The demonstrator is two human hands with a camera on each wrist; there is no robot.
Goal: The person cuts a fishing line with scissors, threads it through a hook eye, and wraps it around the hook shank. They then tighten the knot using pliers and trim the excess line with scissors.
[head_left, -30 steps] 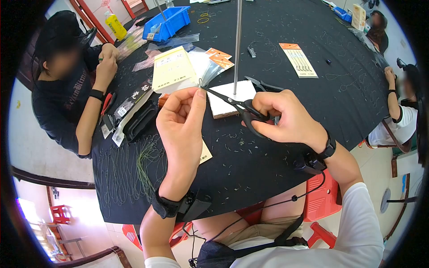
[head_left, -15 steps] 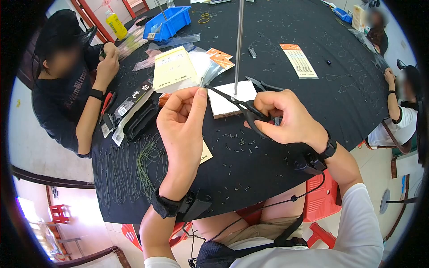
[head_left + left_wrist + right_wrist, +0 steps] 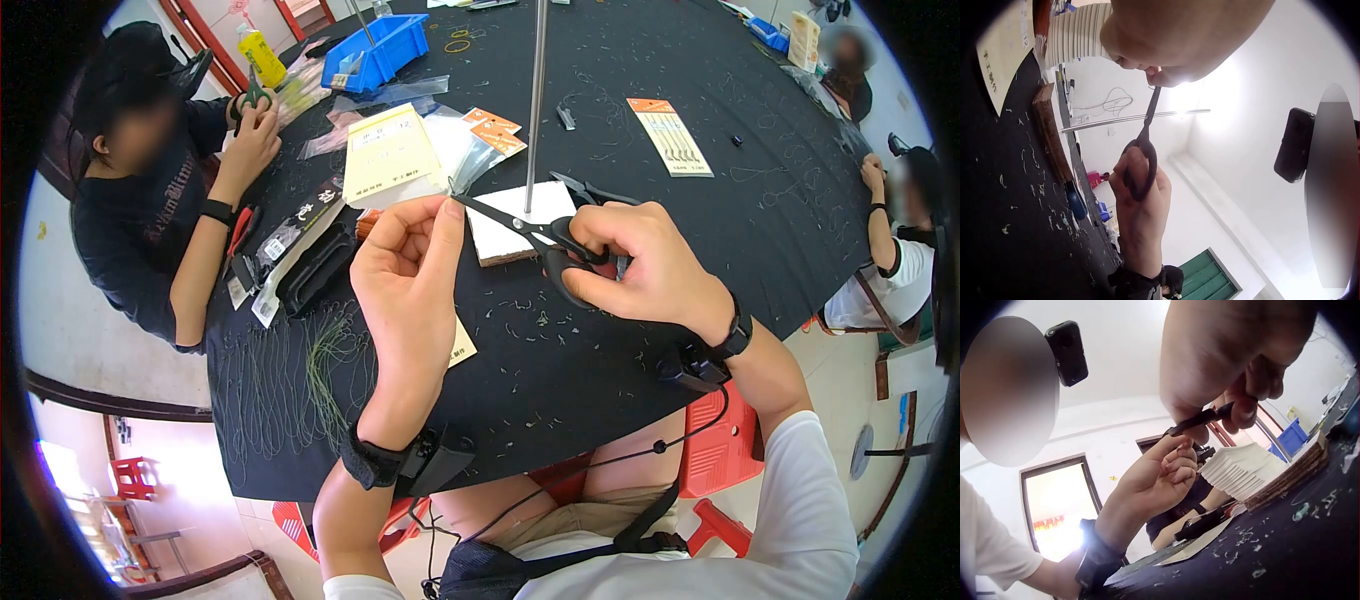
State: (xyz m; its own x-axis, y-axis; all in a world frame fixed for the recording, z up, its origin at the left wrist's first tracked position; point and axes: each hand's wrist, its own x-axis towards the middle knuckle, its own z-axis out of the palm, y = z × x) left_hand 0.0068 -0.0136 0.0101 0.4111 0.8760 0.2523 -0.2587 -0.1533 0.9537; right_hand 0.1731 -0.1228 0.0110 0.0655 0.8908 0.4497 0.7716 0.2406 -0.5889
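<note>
Bright indoor light, white glare (image 3: 1216, 84) in both wrist views, fisheye-bent edges, black corners

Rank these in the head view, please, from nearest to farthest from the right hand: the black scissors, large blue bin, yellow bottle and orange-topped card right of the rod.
1. Black scissors: held in the right hand.
2. Orange-topped card: beyond the hand.
3. Large blue bin: upper left.
4. Yellow bottle: left of the bin.

Head view: a black-covered table (image 3: 600, 405) at centre, red stool (image 3: 722, 435) at four o'clock, smaller stool (image 3: 133, 480) at eight, pale floor (image 3: 820, 365) between three and four; right wrist view: white wall (image 3: 1107, 453), bright dark-framed opening (image 3: 1054, 500) at eight
</note>
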